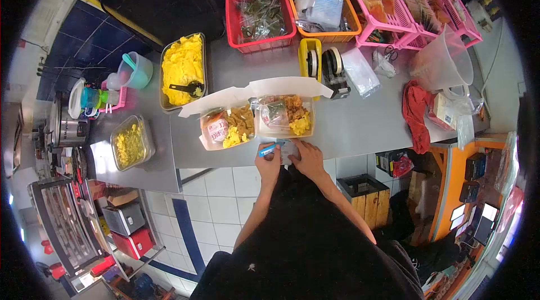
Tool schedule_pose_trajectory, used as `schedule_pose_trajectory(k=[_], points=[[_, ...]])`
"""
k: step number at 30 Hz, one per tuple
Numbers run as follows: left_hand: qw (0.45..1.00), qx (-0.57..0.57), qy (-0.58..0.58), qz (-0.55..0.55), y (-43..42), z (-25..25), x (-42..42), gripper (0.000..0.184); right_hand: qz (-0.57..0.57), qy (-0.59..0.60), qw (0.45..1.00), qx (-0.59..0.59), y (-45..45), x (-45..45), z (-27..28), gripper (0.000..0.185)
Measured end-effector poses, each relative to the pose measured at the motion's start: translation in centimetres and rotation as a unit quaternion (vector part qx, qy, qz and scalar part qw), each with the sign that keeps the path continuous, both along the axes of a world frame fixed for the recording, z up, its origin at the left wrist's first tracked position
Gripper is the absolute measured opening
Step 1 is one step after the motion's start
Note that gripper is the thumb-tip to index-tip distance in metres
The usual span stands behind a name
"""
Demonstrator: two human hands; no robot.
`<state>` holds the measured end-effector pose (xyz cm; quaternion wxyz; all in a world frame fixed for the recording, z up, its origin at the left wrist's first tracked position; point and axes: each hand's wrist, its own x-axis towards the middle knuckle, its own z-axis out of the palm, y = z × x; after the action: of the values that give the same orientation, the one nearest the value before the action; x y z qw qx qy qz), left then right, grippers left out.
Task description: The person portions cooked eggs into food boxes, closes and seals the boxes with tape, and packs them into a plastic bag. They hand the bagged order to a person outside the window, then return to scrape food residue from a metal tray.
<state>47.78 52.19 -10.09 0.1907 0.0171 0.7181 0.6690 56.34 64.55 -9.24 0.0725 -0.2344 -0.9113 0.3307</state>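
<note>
My left hand (268,156) is closed around a slim blue-and-white item (268,149) whose kind I cannot make out. Beside it, my right hand (308,159) pinches a small clear plastic packet (289,150) at the counter's front edge. Just beyond my fingers stand two open paper food boxes. The left box (212,145) and the right box (287,132) each hold fried food, yellow egg and a wrapped round bundle with red print. A clear packet (275,112) lies on top in the right one.
A metal tray of yellow egg (183,64) with a black scoop (188,89) stands behind left, a clear tub (133,142) farther left. Behind are a red basket (261,46), an orange basket (332,34), tape dispensers (334,75) and pink baskets (388,33). A red cloth (415,114) hangs over the edge.
</note>
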Motion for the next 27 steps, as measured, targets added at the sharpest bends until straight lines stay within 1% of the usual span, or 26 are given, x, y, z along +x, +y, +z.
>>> schedule_pose_trajectory(k=[6,8,12,14,18,20,23,27], points=[[0.999,-0.015,0.039,-0.003,-0.7,-0.8,-0.6,0.017,-0.003,-0.004,1.0,0.002,-0.1,0.0,0.0,0.06],[0.999,0.009,0.006,0.04,-0.9,-0.8,-0.7,0.016,-0.009,0.006,1.0,0.004,-0.1,0.1,-0.3,0.06],[0.999,-0.008,-0.004,0.05,-1.2,0.5,-1.0,0.017,-0.005,-0.004,1.0,0.006,-0.1,0.1,-0.4,0.06],[0.999,0.015,-0.012,0.047,-1.3,0.6,-1.0,0.017,-0.007,0.021,0.999,0.023,-0.2,0.1,-0.6,0.061],[0.999,-0.003,-0.006,0.038,-1.2,0.4,-0.4,0.017,-0.006,0.021,1.0,0.021,-0.1,0.1,-0.6,0.06],[0.999,0.019,0.008,0.025,-0.9,0.5,0.1,0.017,-0.004,0.0,1.0,-0.004,-0.1,0.1,-0.5,0.061],[1.0,-0.002,0.008,0.012,-0.8,0.0,0.5,0.017,0.001,-0.005,1.0,-0.002,0.0,0.1,-0.1,0.061],[1.0,0.014,-0.006,-0.009,-0.6,0.5,0.8,0.017,0.001,-0.034,0.999,-0.007,-0.1,0.0,0.1,0.062]])
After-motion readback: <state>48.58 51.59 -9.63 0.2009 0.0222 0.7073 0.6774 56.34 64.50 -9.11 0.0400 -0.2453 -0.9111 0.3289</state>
